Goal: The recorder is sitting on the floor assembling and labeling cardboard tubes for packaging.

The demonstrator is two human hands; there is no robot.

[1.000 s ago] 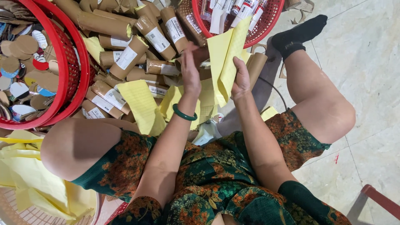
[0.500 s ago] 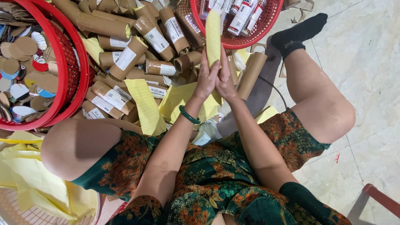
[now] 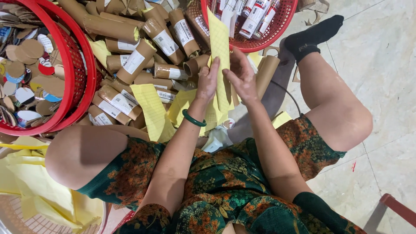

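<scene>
Since a second ago your hands have closed together, folding the yellow sheet (image 3: 220,47) narrow. Your left hand (image 3: 208,80) and right hand (image 3: 241,76) pinch it upright between them. Brown cardboard tubes (image 3: 130,65) with white labels lie piled on the floor; the red basket (image 3: 260,43) is cut off above.

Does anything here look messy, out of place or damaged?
Yes. Brown cardboard tubes lie heaped loose on the floor, with yellow lined sheets scattered among them. The folded yellow sheet between both hands looks intact.
</scene>
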